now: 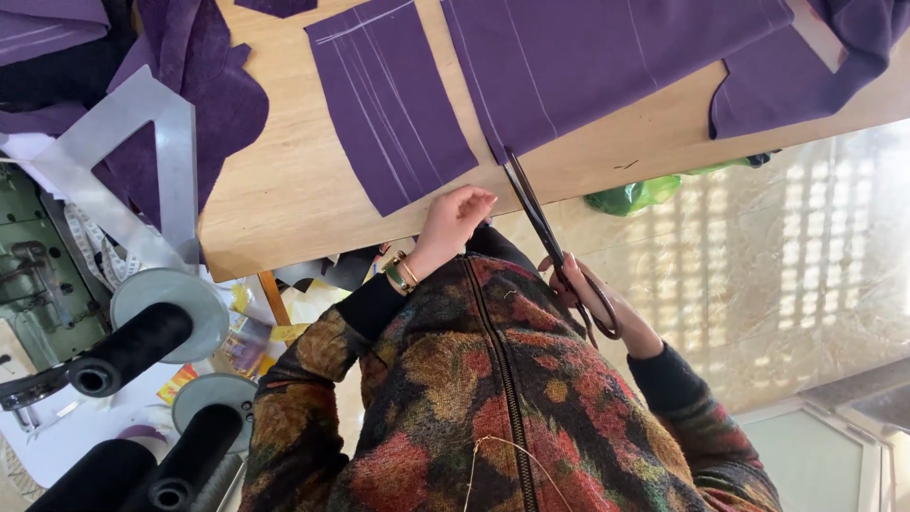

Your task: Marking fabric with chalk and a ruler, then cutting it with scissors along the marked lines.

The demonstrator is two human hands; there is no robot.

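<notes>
Wooden table [284, 190] holds the work. The big purple cloth [588, 57] lies flat on it with pale chalk lines running along its length, and none of those lines looks cut yet. The smaller purple piece [389, 104] is already a separate rectangle to the left of it, also chalk-lined, with bare wood between the two. So I judge one piece done and the next cut only at its start: the scissors [540, 218] have their tips right at the near edge of the big cloth, and the blades are barely into the fabric, if at all (too small to tell).

Right hand [592, 294] is off the table edge, close to the body, with its fingers through the scissor loops and closed round the handles. The blades point away toward the cloth and the wrist is roughly straight.

Left hand [453, 220] rests on the table's near edge, just beside the corner of the smaller piece. Its fingers are together and slightly curled and it grips nothing. A bracelet [398, 273] sits at the wrist.

Off to the left are a clear triangle ruler [142, 152] and black thread spools [133, 346].
</notes>
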